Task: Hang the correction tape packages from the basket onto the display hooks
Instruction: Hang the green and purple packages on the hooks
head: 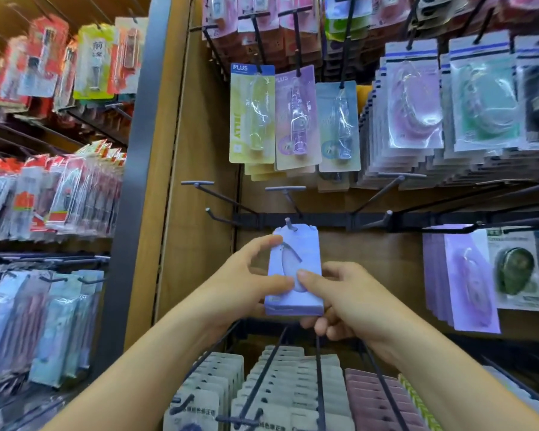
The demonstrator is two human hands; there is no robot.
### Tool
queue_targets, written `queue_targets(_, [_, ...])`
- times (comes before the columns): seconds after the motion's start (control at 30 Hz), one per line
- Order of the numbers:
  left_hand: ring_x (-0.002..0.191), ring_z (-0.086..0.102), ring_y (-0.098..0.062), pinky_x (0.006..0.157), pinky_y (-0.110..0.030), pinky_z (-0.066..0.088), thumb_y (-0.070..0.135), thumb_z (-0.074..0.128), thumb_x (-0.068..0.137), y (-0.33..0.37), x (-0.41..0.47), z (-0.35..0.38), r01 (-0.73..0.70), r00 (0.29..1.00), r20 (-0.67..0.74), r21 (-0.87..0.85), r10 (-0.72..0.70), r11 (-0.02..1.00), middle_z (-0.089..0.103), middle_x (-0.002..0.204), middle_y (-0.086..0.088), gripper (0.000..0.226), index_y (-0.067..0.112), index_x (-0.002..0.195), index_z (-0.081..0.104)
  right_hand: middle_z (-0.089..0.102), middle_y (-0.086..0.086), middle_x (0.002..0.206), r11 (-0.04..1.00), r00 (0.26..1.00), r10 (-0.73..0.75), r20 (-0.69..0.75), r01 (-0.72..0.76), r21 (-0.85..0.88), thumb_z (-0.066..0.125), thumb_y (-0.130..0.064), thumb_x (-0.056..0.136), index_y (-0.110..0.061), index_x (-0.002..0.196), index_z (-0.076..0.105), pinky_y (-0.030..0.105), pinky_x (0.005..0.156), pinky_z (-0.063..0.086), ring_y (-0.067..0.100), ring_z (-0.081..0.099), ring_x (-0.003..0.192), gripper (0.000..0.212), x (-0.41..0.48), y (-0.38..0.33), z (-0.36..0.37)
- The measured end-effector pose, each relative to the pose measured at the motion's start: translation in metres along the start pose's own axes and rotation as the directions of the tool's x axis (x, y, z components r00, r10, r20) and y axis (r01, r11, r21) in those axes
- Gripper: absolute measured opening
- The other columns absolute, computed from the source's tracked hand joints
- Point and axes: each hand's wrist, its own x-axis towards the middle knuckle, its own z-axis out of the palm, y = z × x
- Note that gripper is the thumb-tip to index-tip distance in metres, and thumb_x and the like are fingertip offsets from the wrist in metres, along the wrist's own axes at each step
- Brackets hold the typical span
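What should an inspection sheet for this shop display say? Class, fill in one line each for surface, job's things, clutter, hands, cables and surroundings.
Surface: wooden back panel with a black hook rail.
Job's things: lilac correction tape package, its top at a hook tip; basket not in view.
Clutter: nothing seen.
Hands: left hand pinches the package's left edge; right hand grips its lower right.
Cables: nothing seen.
Surroundings: empty hook to the left; yellow PLUS package hanging above; grey packages below.

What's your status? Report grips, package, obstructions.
Left grip and right grip both holding purple package. Its hole at the hook tip, not yet pushed back. Nothing blocking the hook.
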Motion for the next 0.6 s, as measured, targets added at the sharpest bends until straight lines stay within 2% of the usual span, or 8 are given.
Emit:
queue_targets(0.13, [0.078,0.075,-0.021,0.065,-0.033,0.061,0.009,0.068,0.091,-0.009,0.024,0.004,-0.016,0.999,-0.052,-0.033,0.014,0.999,0.072,0.11,-0.014,0.056,0.036,0.137,0.051,0.074,0.01,0.077,0.999,0.995,0.029,-0.097,-0.027,0.029,0.056,-0.036,0.099,-0.021,0.126,0.058,0.021,0.048,0.05,0.011,0.058,0.049,0.03,0.017,0.009,0.002])
queue_targets(0.2, [0.073,0.073,-0.018,0.06,-0.029,0.059,0.01,0.07,0.089,-0.017,0.042,0.007,-0.026,0.997,-0.077,0.039,0.029,0.999,0.067,0.117,-0.018,0.06,0.036,0.139,0.05,0.074,0.011,0.089,0.997,0.986,0.07,-0.153,-0.067,0.026,0.058,-0.03,0.099,-0.019,0.141,0.047,0.026,0.055,0.057,0.015,0.064,0.055,0.044,0.025,0.017,0.0])
queue_targets(0.27, [0.071,0.065,-0.015,0.051,-0.02,0.052,0.011,0.071,0.089,-0.027,0.065,0.01,-0.05,0.991,-0.111,0.163,0.069,0.985,0.06,0.127,-0.02,0.061,0.036,0.141,0.048,0.07,0.009,0.096,0.986,0.977,0.082,-0.198,-0.108,-0.125,0.057,-0.024,0.098,-0.022,0.15,0.034,0.033,0.067,0.063,0.019,0.07,0.064,0.057,0.028,0.024,-0.003])
queue_targets(0.37, [0.091,0.067,-0.021,0.043,-0.011,0.042,0.012,0.067,0.091,-0.041,0.099,0.014,-0.1,0.983,-0.121,0.298,0.142,0.949,0.056,0.136,-0.005,0.06,0.033,0.143,0.045,0.066,0.002,0.1,0.91,0.986,0.054,-0.156,-0.113,-0.4,0.056,-0.025,0.096,-0.027,0.144,0.042,0.034,0.073,0.062,0.021,0.073,0.081,0.05,0.025,0.024,-0.01])
queue_targets(0.43, [0.109,0.063,-0.032,0.049,-0.009,0.044,0.012,0.064,0.093,-0.05,0.119,0.015,-0.118,0.98,-0.106,0.37,0.168,0.921,0.053,0.139,0.0,0.059,0.028,0.146,0.043,0.065,-0.003,0.102,0.858,0.992,0.086,-0.095,-0.122,-0.499,0.057,-0.029,0.094,-0.031,0.136,0.049,0.032,0.072,0.061,0.018,0.073,0.083,0.043,0.021,0.023,-0.017])
queue_targets(0.47, [0.115,0.061,-0.032,0.059,-0.011,0.046,0.011,0.063,0.093,-0.054,0.128,0.016,-0.124,0.98,-0.09,0.408,0.175,0.905,0.051,0.142,0.0,0.059,0.027,0.146,0.042,0.064,-0.006,0.103,0.841,0.992,0.107,-0.074,-0.13,-0.525,0.058,-0.031,0.094,-0.033,0.133,0.051,0.03,0.071,0.06,0.015,0.073,0.082,0.04,0.019,0.023,-0.021])
queue_targets(0.53, [0.125,0.054,-0.025,0.084,-0.021,0.049,0.009,0.063,0.093,-0.062,0.143,0.017,-0.136,0.982,-0.054,0.451,0.179,0.882,0.046,0.148,0.0,0.062,0.028,0.147,0.039,0.061,-0.011,0.107,0.818,0.991,0.12,-0.065,-0.136,-0.559,0.059,-0.036,0.093,-0.039,0.125,0.056,0.028,0.074,0.06,0.011,0.072,0.081,0.032,0.014,0.025,-0.028])
queue_targets(0.6, [0.126,0.051,-0.019,0.087,-0.021,0.043,0.005,0.06,0.093,-0.067,0.148,0.02,-0.129,0.987,-0.024,0.467,0.158,0.875,0.044,0.15,0.0,0.067,0.03,0.149,0.034,0.058,-0.016,0.109,0.784,0.992,0.094,-0.083,-0.125,-0.608,0.06,-0.04,0.09,-0.042,0.117,0.06,0.029,0.08,0.058,0.009,0.068,0.088,0.027,0.011,0.03,-0.034])
